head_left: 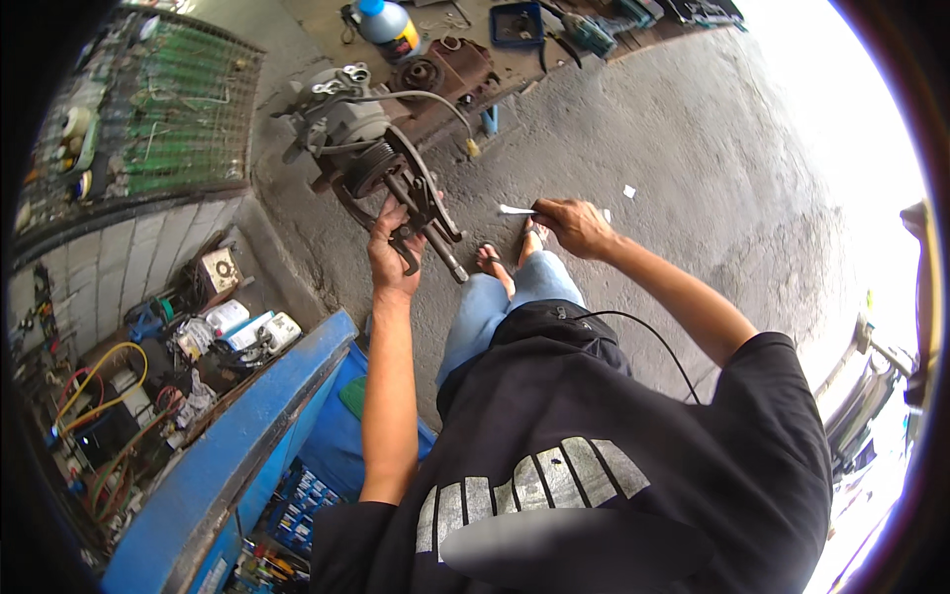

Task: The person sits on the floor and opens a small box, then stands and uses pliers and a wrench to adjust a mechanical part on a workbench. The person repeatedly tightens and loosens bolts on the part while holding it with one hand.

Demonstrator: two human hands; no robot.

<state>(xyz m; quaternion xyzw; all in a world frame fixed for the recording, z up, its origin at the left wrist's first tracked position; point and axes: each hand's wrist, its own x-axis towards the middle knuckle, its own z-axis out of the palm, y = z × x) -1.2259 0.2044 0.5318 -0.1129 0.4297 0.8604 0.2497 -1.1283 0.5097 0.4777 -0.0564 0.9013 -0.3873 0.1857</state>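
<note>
My left hand [392,246] is closed around a jaw puller [427,210], its fingers near the lower hooked arm. The puller's arms reach over a grooved pulley [370,166] on a grey metal machine unit [346,123], which has a hose curving off it. A long centre screw [447,259] sticks out toward me. Out in front of my knees, my right hand [574,226] pinches a slim tool [517,210] with a bright, whitish end; its exact kind is unclear.
At the workbench [460,22] stand a blue-capped bottle [391,30], a rusty metal casting [457,65], a blue tray [517,26] and a power tool [586,34]. A blue cabinet edge [247,445] runs along my left, beside cluttered shelves. White scraps [629,191] lie on the concrete floor.
</note>
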